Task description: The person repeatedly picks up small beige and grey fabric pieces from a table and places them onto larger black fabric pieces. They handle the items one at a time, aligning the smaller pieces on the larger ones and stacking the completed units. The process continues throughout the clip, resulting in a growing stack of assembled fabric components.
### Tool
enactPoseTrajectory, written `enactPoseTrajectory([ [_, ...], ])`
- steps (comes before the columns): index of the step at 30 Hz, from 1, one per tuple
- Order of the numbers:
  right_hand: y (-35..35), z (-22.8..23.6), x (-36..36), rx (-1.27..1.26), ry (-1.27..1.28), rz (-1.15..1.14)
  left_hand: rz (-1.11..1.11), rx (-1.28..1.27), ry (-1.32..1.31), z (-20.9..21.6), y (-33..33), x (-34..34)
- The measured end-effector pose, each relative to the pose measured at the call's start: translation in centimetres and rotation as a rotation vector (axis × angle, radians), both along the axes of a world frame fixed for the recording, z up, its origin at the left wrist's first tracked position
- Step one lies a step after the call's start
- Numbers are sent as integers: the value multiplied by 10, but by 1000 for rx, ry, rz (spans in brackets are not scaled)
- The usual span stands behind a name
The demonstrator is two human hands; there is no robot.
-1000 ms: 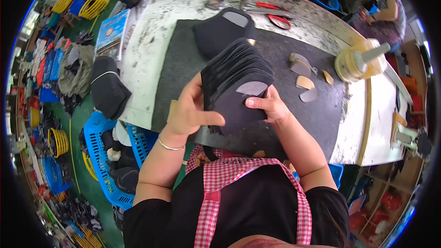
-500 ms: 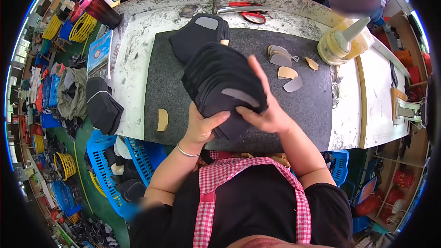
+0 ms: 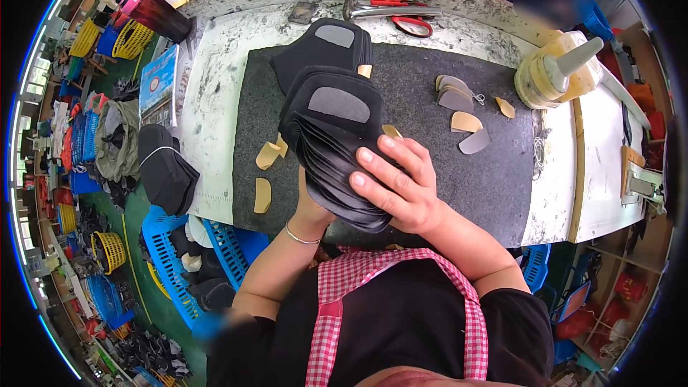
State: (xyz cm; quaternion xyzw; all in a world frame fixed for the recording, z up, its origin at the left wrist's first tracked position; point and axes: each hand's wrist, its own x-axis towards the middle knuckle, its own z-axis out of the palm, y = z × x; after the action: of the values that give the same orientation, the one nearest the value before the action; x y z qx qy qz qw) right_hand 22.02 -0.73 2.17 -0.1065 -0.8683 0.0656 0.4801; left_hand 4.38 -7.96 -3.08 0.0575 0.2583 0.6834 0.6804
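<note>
A thick stack of black fabric pieces (image 3: pixel 333 172), its layered edges fanned toward me, is between my hands above the dark mat. The top piece bears a grey half-round patch (image 3: pixel 339 104). My left hand (image 3: pixel 312 204) is closed round the stack's lower left side, its fingers mostly hidden behind the layers. My right hand (image 3: pixel 405 185) grips the right side, fingers laid along the edges, thumb out of sight. Just beyond, a second black stack (image 3: pixel 304 57) with a similar patch lies on the mat. Tan curved pieces (image 3: pixel 266 156) lie left of my hands.
The dark mat (image 3: pixel 494 186) covers much of the white table. At right are grey and tan half-round pieces (image 3: pixel 467 122) and a glue bottle (image 3: pixel 548 75). A hammer (image 3: pixel 387 11) and red-handled scissors (image 3: pixel 412 26) lie behind. A tied black bundle (image 3: pixel 166 172), tumbler (image 3: pixel 154 11) and blue basket (image 3: pixel 168 258) are left.
The stack has turned, so its patch now faces up at the far end and the layers fan nearer me. My right hand has shifted its hold. More tan pieces show on the mat.
</note>
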Motion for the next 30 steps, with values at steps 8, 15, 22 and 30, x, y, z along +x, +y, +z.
enactPoseTrajectory([
  [8,51,-23,-12,-1197,157,-61,431,236,1395,114,60,-102],
  [15,177,-32,-78,-1249,38,-314,292,105,2821,42,136,-96],
  [22,227,-25,-98,-1431,-221,175,-313,268,2578,90,122,-99],
  [30,194,-29,-92,-1351,-34,151,-943,-105,1402,88,217,-175],
])
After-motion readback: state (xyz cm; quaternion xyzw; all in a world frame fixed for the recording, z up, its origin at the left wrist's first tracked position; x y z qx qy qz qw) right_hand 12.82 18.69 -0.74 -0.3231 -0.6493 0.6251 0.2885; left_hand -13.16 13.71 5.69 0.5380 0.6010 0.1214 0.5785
